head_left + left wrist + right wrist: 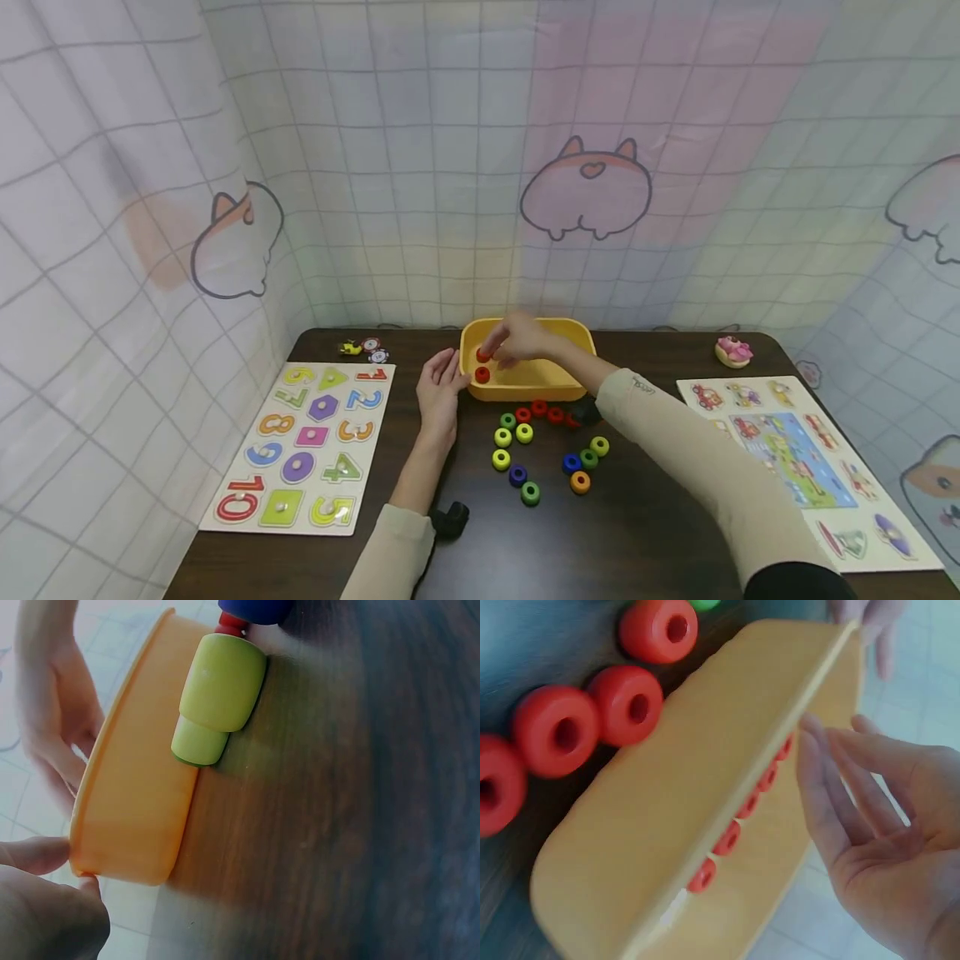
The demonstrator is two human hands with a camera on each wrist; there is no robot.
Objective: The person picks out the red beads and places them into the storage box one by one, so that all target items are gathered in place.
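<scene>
A yellow plastic tub stands at the back of the table with red rings inside, one of them a red ring near its left end. My right hand reaches over the tub, its fingertips at another red ring. In the right wrist view the fingers look fairly straight, with nothing visible between them; several red rings show behind the rim. At the tub's left end, my left hand rests its thumb against the rim, fingers loosely extended.
In front of the tub lie red rings, yellow-green rings, blue rings, green rings and an orange ring. A number puzzle board is on the left, a picture puzzle board on the right, a toy doughnut behind it.
</scene>
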